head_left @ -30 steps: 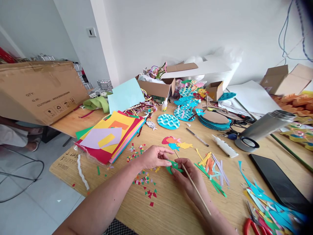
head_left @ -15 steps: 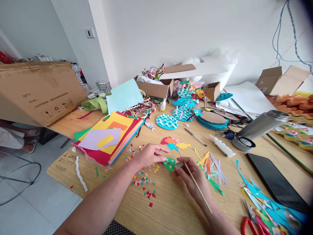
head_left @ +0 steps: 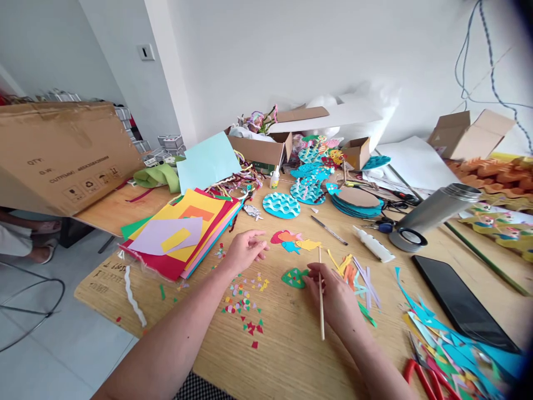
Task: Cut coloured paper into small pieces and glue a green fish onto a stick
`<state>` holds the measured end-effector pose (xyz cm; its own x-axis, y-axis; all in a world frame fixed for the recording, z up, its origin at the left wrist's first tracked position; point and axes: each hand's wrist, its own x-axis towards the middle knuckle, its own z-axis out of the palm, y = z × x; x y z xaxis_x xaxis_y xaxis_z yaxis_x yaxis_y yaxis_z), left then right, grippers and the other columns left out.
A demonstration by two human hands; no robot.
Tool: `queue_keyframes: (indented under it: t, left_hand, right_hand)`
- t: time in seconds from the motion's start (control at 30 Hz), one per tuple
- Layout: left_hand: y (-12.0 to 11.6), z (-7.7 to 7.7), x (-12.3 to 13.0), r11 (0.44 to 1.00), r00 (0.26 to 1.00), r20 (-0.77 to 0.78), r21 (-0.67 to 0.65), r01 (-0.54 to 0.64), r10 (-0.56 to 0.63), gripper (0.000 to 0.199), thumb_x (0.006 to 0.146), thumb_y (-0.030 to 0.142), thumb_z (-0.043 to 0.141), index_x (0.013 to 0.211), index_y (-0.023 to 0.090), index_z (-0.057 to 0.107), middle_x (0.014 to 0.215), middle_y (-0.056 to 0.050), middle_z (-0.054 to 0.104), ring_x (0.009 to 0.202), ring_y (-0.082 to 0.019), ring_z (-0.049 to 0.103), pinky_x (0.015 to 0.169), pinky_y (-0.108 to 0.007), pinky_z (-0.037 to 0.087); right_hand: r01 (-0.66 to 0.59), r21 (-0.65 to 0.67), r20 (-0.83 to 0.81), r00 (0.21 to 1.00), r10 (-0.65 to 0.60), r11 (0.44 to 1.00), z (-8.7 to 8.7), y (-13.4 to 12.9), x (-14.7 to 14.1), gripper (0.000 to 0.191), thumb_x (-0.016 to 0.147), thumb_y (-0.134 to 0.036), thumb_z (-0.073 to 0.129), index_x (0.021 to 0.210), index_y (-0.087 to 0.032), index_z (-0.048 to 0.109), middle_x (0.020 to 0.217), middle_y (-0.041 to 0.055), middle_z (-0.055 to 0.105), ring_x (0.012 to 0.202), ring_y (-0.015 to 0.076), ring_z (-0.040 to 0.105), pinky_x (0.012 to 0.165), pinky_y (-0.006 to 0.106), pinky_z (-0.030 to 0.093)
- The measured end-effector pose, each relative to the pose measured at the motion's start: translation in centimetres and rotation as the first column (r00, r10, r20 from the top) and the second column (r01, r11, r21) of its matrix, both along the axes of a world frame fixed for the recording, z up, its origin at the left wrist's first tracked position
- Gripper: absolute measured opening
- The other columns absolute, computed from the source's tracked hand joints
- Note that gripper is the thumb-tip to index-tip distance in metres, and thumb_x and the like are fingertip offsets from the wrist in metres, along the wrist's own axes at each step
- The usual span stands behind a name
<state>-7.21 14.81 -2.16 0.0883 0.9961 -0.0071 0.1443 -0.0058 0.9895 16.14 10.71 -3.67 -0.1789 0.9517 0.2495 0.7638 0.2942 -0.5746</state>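
Note:
A green paper fish [head_left: 293, 278] with small coloured triangles on it lies in front of me. The fingertips of my right hand [head_left: 333, 294] are at its tail, and a thin wooden stick [head_left: 321, 316] is held between those fingers, pointing up and down in the view. My left hand [head_left: 245, 253] is raised to the upper left of the green fish, its fingers apart and nothing in them. Just right of it lie red, orange, blue and yellow paper fish [head_left: 310, 244], partly overlapping. Small paper dots and triangles [head_left: 245, 303] are scattered below my left hand.
Coloured paper sheets [head_left: 166, 239] are stacked at left. Rightward are paper strips [head_left: 366, 283], a white glue bottle [head_left: 375, 244], a pen [head_left: 328, 229], a steel flask [head_left: 437, 208], a black phone [head_left: 462, 303] and red-handled scissors [head_left: 428, 378]. Blue wavy discs [head_left: 281, 205] stand farther back.
My left hand has let go of the green fish and moved up and left. The fish now lies on the table, and the stick in my right hand has swung closer to vertical.

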Motion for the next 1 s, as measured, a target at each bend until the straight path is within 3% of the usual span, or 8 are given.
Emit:
queue_keyframes:
  t: [0.17,0.3,0.4,0.57,0.67,0.8,1.0]
  left_hand:
    - [0.1,0.2,-0.3,0.990,0.990,-0.107,0.113,-0.080,0.092,0.040,0.084,0.031,0.055,0.119,0.011,0.054,0.083,-0.008,0.071,0.057,-0.012,0.063,0.052,-0.022,0.049]
    - [0.0,0.1,-0.2,0.970,0.966,-0.214,0.225,-0.094,0.144,0.036,0.082,0.032,0.058,0.112,0.013,0.060,0.078,-0.007,0.070,0.068,-0.015,0.064,0.064,-0.025,0.051]
    - [-0.2,0.2,-0.1,0.950,0.942,-0.287,0.302,-0.084,0.175,0.029,0.081,0.033,0.061,0.102,0.015,0.066,0.076,-0.006,0.069,0.068,-0.015,0.061,0.066,-0.026,0.049]
    - [-0.3,0.5,-0.1,0.913,0.905,-0.369,0.405,-0.049,0.213,0.025,0.083,0.038,0.058,0.087,0.015,0.069,0.074,-0.005,0.067,0.067,-0.015,0.059,0.066,-0.025,0.047]
    - [-0.3,0.5,-0.2,0.874,0.865,-0.433,0.486,-0.014,0.254,0.022,0.087,0.030,0.053,0.084,0.015,0.069,0.077,-0.006,0.068,0.071,-0.016,0.061,0.067,-0.025,0.047]
    - [-0.2,0.6,-0.3,0.854,0.854,-0.448,0.519,0.007,0.265,0.022,0.086,0.018,0.049,0.100,0.014,0.066,0.089,-0.008,0.068,0.083,-0.018,0.061,0.073,-0.028,0.047]
    - [-0.4,0.5,-0.1,0.839,0.831,-0.495,0.540,0.066,0.253,0.028,0.085,0.016,0.051,0.111,0.016,0.061,0.088,-0.006,0.066,0.085,-0.018,0.059,0.078,-0.031,0.049]
  right_hand:
    - [0.121,0.161,-0.145,0.985,-0.098,0.979,0.8,-0.1,0.2,0.026,0.091,-0.036,0.042,0.108,-0.021,0.055,0.094,0.0092,0.068,0.089,0.0242,0.061,0.077,0.038,0.046]
    - [0.185,0.116,-0.357,0.925,-0.133,0.976,2.0,-0.8,-0.1,0.032,0.095,-0.040,0.035,0.109,-0.021,0.057,0.080,0.0047,0.068,0.079,0.0201,0.062,0.079,0.036,0.045]
    - [0.217,0.057,-0.445,0.879,-0.170,0.974,2.4,-1.1,-0.4,0.039,0.093,-0.047,0.035,0.095,-0.019,0.063,0.071,0.0037,0.064,0.073,0.0188,0.060,0.072,0.032,0.045]
    - [0.264,-0.001,-0.464,0.854,-0.235,0.964,2.4,-1.1,-0.4,0.047,0.090,-0.055,0.039,0.075,-0.018,0.064,0.057,0.0006,0.053,0.057,0.0153,0.052,0.057,0.027,0.040]
    - [0.264,-0.018,-0.427,0.870,-0.246,0.964,2.2,-1.0,-0.2,0.050,0.089,-0.058,0.037,0.069,-0.018,0.062,0.052,-0.0010,0.049,0.049,0.0134,0.048,0.050,0.026,0.037]
    - [0.169,-0.015,-0.360,0.919,-0.163,0.985,1.7,-0.8,-0.3,0.050,0.089,-0.057,0.038,0.067,-0.019,0.061,0.052,-0.0012,0.050,0.047,0.0131,0.049,0.049,0.026,0.038]
    - [0.058,-0.004,-0.292,0.955,-0.057,0.998,1.0,-0.9,-0.7,0.046,0.092,-0.050,0.038,0.067,-0.019,0.061,0.055,0.0001,0.053,0.050,0.0139,0.051,0.052,0.026,0.040]
